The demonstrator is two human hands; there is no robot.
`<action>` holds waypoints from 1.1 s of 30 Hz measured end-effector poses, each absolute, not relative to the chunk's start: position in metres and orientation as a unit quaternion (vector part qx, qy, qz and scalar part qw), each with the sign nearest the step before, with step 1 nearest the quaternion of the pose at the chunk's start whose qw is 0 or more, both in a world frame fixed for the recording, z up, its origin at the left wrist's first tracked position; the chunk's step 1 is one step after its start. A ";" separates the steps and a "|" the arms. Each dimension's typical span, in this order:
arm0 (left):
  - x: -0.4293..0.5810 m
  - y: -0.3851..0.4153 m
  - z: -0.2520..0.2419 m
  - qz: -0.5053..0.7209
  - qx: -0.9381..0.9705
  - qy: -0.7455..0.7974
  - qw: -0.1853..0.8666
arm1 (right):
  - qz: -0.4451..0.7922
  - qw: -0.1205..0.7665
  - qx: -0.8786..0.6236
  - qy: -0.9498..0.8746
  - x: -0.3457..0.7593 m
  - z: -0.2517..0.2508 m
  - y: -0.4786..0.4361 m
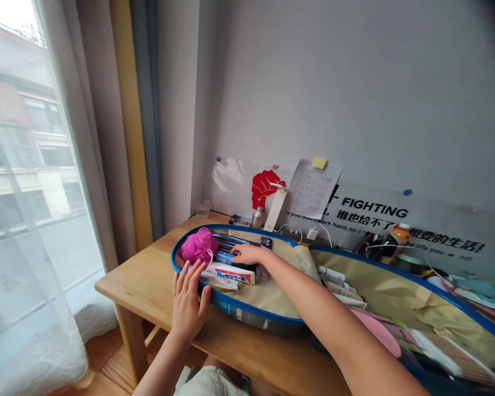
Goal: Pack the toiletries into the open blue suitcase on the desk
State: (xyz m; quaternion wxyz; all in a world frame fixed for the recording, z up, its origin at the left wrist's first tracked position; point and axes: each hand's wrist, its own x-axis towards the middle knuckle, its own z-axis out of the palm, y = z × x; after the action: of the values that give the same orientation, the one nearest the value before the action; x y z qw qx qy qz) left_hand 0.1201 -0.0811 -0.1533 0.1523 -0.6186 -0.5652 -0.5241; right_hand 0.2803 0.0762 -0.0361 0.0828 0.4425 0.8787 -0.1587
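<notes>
A beige-lined bag with a blue rim [264, 318] lies open on the wooden table, packed with several items on its left side. My left hand [188, 302] rests at the near left rim with its fingers spread, beside a pink mesh bath puff [198, 246]. Over the packed items, my right hand [249, 254] reaches in with bent fingers pointing left and down. Its fingertips are at a blue packet-like item [224, 257]; what they grip is partly hidden. Just in front lies a white toothpaste box [235, 274] with red and blue print. Dark, slim pen-like items [235, 239] lie behind.
A second blue-rimmed compartment [379, 269] on the right holds white tubes [334, 273], a pink round item [377, 331] and others. Behind stand a small metallic bottle [257, 217], a white lamp-like stand [275, 208] and a clear cup [202, 209]. Curtains [126, 126] hang at left.
</notes>
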 end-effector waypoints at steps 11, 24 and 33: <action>0.119 -0.081 -0.154 -0.518 -0.619 -0.571 0.149 | -0.130 0.071 0.423 0.894 0.278 -0.039 0.071; 0.118 -0.080 -0.156 -0.517 -0.620 -0.573 0.141 | -0.100 0.124 0.411 0.897 0.283 -0.027 0.074; 0.119 -0.081 -0.154 -0.518 -0.616 -0.575 0.145 | -0.058 0.141 0.411 0.899 0.290 -0.023 0.071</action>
State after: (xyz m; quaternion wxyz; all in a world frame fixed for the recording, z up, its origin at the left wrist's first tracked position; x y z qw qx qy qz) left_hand 0.1193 -0.0808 -0.1539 0.1453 -0.6163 -0.5748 -0.5183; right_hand 0.2903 0.0710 -0.0226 0.1409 0.4113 0.8986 -0.0584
